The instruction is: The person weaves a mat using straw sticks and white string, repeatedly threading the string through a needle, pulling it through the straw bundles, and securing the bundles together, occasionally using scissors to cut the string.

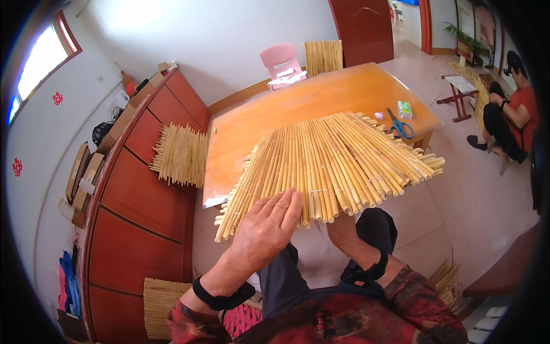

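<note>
A reed mat (321, 166), made of stiff yellow stalks bound with thin cord, lies fanned out over the near side of the orange table (229, 155) and juts past its edge towards me. My left hand (269, 226) grips the mat's near edge, its fingers together on the top stalks and the thumb hidden. Under the same edge, further right, is my right hand (344, 230); the mat covers its fingers. Blue-handled scissors (401, 127) rest on the table just beyond the mat's right side, with a small green-and-white box (404, 110) beside them.
Red cabinets (143, 195) line the left wall, with boxes along their top. More stalk mats lean there, one by the cabinet doors (181, 155) and another lower down (163, 307). A pink chair (281, 60) stands behind the table. At right, another person (515, 109) sits low beside a folding stool (458, 94).
</note>
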A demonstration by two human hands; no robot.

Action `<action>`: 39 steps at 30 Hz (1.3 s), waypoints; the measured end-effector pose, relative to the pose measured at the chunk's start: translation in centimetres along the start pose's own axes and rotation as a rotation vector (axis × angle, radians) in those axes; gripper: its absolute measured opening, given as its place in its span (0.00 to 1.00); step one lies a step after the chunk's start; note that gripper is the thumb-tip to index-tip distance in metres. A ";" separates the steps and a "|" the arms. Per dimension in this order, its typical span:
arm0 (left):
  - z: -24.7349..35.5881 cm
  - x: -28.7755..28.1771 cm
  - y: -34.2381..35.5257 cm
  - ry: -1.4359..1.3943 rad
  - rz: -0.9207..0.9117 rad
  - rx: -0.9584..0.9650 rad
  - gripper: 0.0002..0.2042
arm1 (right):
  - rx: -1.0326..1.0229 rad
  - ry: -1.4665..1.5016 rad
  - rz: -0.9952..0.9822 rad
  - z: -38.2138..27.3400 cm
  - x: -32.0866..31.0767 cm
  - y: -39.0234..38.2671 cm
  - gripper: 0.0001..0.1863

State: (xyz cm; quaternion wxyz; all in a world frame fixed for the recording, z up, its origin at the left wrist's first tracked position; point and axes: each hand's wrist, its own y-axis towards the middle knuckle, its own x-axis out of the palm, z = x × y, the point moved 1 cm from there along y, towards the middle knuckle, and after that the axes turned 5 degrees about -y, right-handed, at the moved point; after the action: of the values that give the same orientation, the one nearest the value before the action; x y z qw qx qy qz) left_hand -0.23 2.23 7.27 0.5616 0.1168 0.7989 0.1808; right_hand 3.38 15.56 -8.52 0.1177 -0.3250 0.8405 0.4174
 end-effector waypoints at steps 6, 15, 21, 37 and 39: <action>0.8 0.9 0.1 0.082 0.004 0.049 0.14 | 0.251 1.059 0.015 0.8 0.9 -2.4 0.17; 1.1 1.0 1.2 0.027 0.030 0.098 0.14 | 0.012 0.998 0.125 0.1 -0.7 -1.1 0.14; 1.4 1.0 1.3 0.027 0.049 0.081 0.14 | -0.169 0.448 0.063 1.0 -1.3 -1.0 0.17; 1.7 -1.0 2.8 0.193 0.183 0.063 0.16 | -0.163 0.400 -0.023 -0.9 -3.5 2.1 0.18; 1.2 -1.1 3.5 0.229 0.213 0.101 0.17 | -0.223 0.401 0.098 -1.8 -4.4 3.7 0.15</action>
State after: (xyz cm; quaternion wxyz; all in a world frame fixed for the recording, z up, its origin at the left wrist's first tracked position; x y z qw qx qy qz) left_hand 1.18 5.18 9.30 0.4380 0.2076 0.8488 0.2111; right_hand 4.45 17.78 -3.00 -0.1087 -0.3714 0.8103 0.4401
